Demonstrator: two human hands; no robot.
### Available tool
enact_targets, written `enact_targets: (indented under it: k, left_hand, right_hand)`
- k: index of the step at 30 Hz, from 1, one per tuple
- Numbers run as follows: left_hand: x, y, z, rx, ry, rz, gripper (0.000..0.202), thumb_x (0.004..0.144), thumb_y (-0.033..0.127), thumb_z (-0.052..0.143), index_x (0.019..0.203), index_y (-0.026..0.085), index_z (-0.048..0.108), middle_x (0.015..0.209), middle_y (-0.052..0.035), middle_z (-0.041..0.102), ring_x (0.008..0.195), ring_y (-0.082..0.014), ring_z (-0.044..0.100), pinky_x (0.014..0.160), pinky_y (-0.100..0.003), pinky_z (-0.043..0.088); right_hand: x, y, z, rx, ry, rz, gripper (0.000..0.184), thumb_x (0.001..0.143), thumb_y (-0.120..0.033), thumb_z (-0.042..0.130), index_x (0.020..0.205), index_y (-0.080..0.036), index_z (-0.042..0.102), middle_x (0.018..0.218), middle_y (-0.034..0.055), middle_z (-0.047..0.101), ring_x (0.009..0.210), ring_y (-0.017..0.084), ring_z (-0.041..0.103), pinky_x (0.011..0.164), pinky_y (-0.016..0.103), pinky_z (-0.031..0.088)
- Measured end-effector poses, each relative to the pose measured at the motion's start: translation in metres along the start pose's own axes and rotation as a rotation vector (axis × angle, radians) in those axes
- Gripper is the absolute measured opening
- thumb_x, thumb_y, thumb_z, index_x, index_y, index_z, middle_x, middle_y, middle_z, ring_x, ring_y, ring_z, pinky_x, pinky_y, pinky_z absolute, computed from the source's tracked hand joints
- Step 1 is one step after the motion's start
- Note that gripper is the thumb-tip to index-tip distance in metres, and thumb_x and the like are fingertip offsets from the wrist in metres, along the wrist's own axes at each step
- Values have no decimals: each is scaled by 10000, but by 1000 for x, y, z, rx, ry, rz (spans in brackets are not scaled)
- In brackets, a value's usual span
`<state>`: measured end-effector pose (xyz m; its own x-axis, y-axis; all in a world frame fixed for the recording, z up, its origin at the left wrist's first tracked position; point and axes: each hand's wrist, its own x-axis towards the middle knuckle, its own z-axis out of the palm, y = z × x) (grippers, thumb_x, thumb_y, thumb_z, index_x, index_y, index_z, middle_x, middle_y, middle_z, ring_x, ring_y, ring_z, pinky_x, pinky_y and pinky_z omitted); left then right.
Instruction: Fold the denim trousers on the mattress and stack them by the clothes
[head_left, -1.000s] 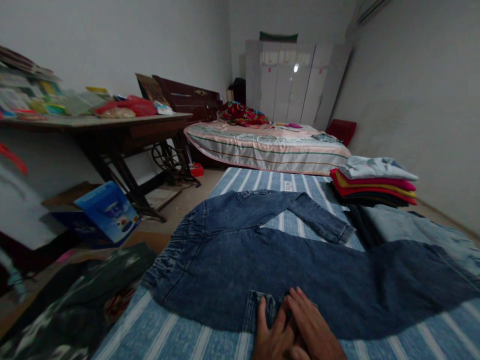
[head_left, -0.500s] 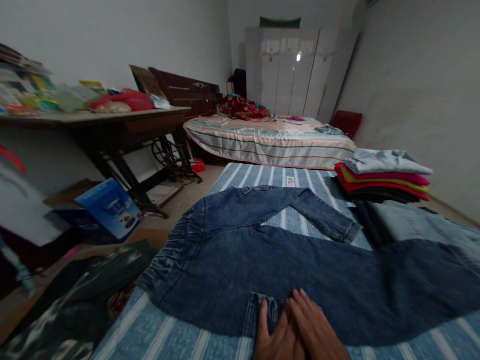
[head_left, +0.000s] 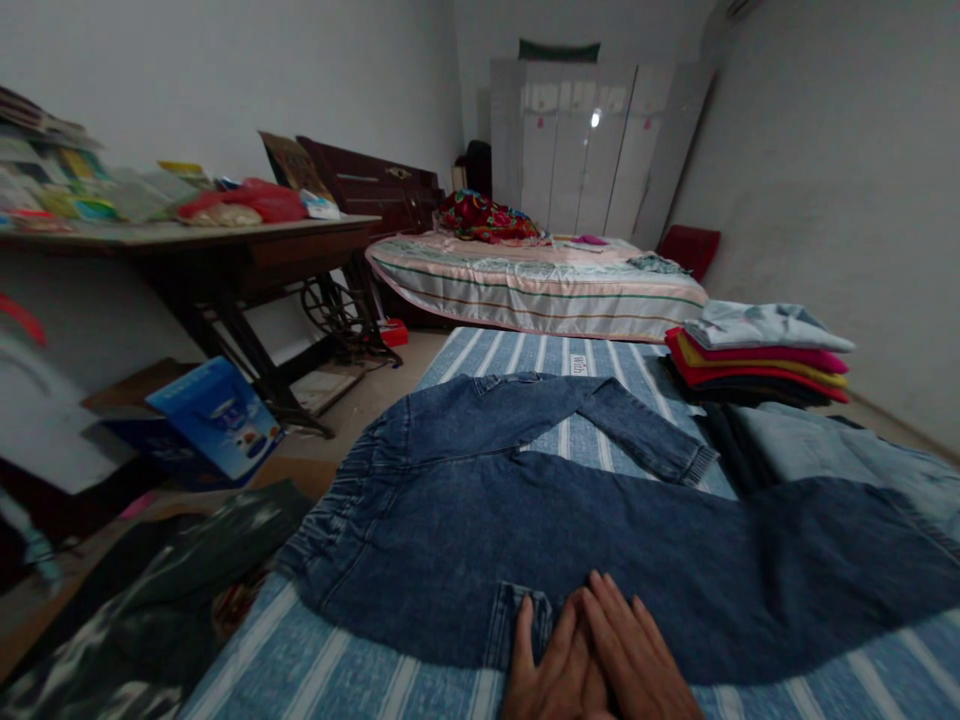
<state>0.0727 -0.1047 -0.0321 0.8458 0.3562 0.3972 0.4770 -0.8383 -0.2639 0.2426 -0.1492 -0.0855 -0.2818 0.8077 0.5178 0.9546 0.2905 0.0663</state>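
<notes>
A pair of dark blue jeans [head_left: 480,510] lies spread flat on a blue-and-white striped bed cover [head_left: 330,670], waistband to the left, one leg folded across at the back, the other running right. My left hand [head_left: 551,670] lies flat on the jeans near their front edge, by a back pocket, fingers stretched out. My right hand [head_left: 637,665] rests beside it, partly over it, fingers also straight and flat. Neither hand holds anything.
A stack of folded clothes [head_left: 757,350] sits at the right, light denim [head_left: 840,450] in front of it. Dark garments [head_left: 150,600] lie heaped at the left. A blue box [head_left: 217,415] leans by a cluttered dark table [head_left: 225,250]. Another bed [head_left: 540,280] and wardrobe [head_left: 592,150] stand behind.
Both hands stay flat on the jeans in nearly the same spot; the fingers spread slightly. The view shifts a little with my head.
</notes>
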Motion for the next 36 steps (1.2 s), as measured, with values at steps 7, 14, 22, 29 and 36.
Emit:
enact_targets:
  k: [7,14,22,29,36]
  left_hand:
    - [-1,7,14,20,118,-57,361,929,332,366,1223,242,556,1305,-17,550,1365,-209,231,1131,-493,35]
    - [2,0,8,45,190,-23,449,899,514,383,1149,211,600,1320,-39,534,1374,-247,208,1127,-524,-2]
    - [3,-3,-3,35,176,-26,459,911,505,377,1185,201,585,1295,-28,561,1362,-206,248,1147,-465,8]
    - [1,-1,-1,-67,82,-53,522,915,498,378,1305,166,476,1313,-47,546,1321,-168,339,1137,-349,142]
    - [7,-13,-12,-263,-45,-55,601,913,501,363,1406,159,321,1318,-68,536,1239,-174,461,1058,-328,305]
  right_hand:
    - [-7,11,-2,-103,38,-28,701,891,-571,250,1459,-162,206,1361,115,480,1225,258,462,936,387,385]
    - [-8,29,-14,-233,53,-180,600,885,-492,344,1378,-153,394,1328,110,517,1199,224,478,900,328,381]
    - [-11,26,-9,-229,74,-140,569,906,-386,325,1432,-175,286,1315,82,534,1181,205,491,911,328,375]
    - [-16,30,-10,-231,48,-118,610,915,-424,287,1453,-145,216,1294,108,546,1144,238,535,868,365,402]
    - [-16,38,-10,-244,26,-180,620,902,-492,312,1421,-152,318,1309,117,530,1153,243,529,862,347,406]
